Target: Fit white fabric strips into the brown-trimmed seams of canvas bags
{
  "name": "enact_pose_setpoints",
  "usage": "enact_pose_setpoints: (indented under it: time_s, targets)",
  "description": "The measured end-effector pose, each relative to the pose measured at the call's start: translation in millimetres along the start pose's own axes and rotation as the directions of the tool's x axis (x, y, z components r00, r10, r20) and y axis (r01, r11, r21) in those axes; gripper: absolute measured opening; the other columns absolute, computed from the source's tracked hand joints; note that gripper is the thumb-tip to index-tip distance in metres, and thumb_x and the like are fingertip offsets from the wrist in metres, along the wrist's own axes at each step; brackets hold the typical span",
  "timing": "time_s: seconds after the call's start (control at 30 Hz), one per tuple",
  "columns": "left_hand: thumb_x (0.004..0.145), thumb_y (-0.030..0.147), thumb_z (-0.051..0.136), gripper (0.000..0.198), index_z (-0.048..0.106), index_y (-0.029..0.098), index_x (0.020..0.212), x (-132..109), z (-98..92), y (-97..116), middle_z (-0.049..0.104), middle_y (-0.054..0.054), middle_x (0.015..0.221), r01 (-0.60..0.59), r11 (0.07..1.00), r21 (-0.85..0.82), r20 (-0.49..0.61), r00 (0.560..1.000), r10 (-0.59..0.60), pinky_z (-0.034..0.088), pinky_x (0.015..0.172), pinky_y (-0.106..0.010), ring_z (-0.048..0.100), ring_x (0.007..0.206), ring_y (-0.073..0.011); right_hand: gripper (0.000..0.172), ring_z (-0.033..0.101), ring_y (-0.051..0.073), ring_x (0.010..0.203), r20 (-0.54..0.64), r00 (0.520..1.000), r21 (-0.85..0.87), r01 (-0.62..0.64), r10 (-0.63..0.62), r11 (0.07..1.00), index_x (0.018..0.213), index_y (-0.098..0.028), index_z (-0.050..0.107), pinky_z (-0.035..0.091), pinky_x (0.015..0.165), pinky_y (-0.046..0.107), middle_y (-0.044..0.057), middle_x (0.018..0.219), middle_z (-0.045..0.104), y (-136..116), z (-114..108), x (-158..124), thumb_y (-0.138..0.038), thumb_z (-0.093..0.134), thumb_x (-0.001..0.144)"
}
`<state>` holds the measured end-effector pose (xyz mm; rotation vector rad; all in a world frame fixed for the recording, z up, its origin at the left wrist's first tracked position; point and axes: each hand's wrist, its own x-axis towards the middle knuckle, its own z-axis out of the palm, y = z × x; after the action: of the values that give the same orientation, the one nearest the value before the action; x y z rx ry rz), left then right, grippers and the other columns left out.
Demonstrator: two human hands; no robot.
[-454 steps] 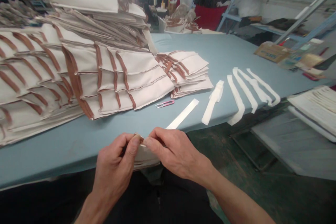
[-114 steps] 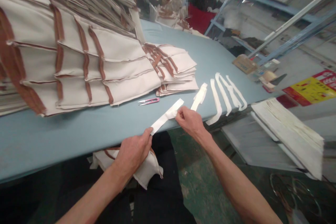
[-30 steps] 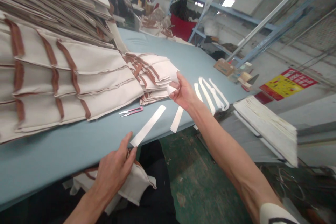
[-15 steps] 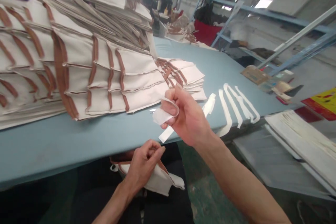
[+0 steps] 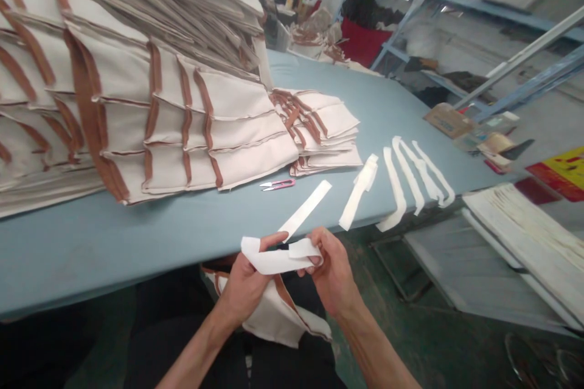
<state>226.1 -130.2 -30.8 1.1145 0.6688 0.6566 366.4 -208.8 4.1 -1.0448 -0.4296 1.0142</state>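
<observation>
From far off, I have my left hand (image 5: 249,289) and right hand (image 5: 333,273) pinching one white strip (image 5: 274,263) by the near edge of the blue table (image 5: 219,219), so one is up, while other strips (image 5: 358,191) on the table look left untouched.

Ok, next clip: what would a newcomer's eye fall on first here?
Probably the big layered piles of cream fabric pieces with brown strips, which crowd the picture's left side on the blue cloth-covered table. Next, the thin, bent white strip held between the left hand and right hand, low in the middle. Small pink-and-silver metal snips also stand out, lying just in front of the piles.
</observation>
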Motion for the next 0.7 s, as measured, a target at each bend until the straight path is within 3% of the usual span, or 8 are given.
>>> enact_pose_setpoints:
  time_s: [0.13, 0.27, 0.37, 0.5, 0.7]
  targets:
    - [0.082, 0.047, 0.086, 0.046, 0.083, 0.015, 0.116, -10.7, 6.0, 7.1, 0.085, -0.01, 0.091, 0.064, 0.992, -0.111, 0.073, 0.996, -0.056, 0.061, 0.086, -0.035, 0.078, 0.084, -0.0266, 0.049, 0.045, 0.009, 0.049, -0.036, 0.999, -0.008, -0.017, 0.017, 1.0, 0.071, -0.021, 0.056, 0.05, 0.049, 0.02, -0.008, 0.057, 0.042, 12.3, -1.4, -7.8, -0.062, 0.078, 0.088]
    - [0.083, 0.051, 0.085, 0.043, 0.086, 0.019, 0.112, -17.0, 8.8, 13.1, 0.085, -0.008, 0.092, 0.136, 0.973, -0.188, 0.093, 0.988, -0.12, 0.06, 0.082, -0.029, 0.078, 0.088, -0.0255, 0.053, 0.044, 0.009, 0.048, -0.09, 0.994, -0.03, -0.061, 0.058, 0.998, 0.07, -0.021, 0.054, 0.046, 0.047, 0.02, -0.008, 0.056, 0.043, 20.9, 1.5, -8.2, -0.065, 0.081, 0.084]
    - [0.082, 0.052, 0.085, 0.044, 0.086, 0.018, 0.11, -19.9, 6.1, 17.1, 0.085, -0.009, 0.09, 0.173, 0.962, -0.209, 0.09, 0.983, -0.157, 0.057, 0.068, -0.025, 0.078, 0.087, -0.0272, 0.053, 0.045, 0.009, 0.049, -0.112, 0.991, -0.054, -0.076, 0.07, 0.996, 0.07, -0.021, 0.054, 0.046, 0.048, 0.019, -0.008, 0.056, 0.046, 24.9, 0.2, -8.6, -0.065, 0.081, 0.083]
    - [0.075, 0.051, 0.089, 0.05, 0.084, 0.016, 0.111, -23.4, 2.0, 17.7, 0.084, -0.008, 0.087, 0.202, 0.953, -0.226, 0.047, 0.979, -0.197, 0.055, 0.061, -0.024, 0.078, 0.081, -0.027, 0.054, 0.045, 0.01, 0.047, -0.101, 0.99, -0.036, -0.102, 0.098, 0.994, 0.07, -0.021, 0.055, 0.048, 0.046, 0.021, -0.008, 0.055, 0.045, 25.1, 0.2, -12.6, -0.067, 0.081, 0.083]
    - [0.077, 0.045, 0.084, 0.044, 0.081, 0.018, 0.112, -27.1, -5.8, 9.6, 0.077, 0.001, 0.068, 0.237, 0.94, -0.244, -0.097, 0.959, -0.267, 0.051, 0.054, -0.023, 0.068, 0.053, -0.0168, 0.05, 0.045, 0.01, 0.049, -0.104, 0.994, -0.057, -0.039, 0.032, 0.998, 0.074, -0.022, 0.056, 0.048, 0.047, 0.021, -0.007, 0.059, 0.048, 23.2, 3.9, -23.1, -0.064, 0.077, 0.088]
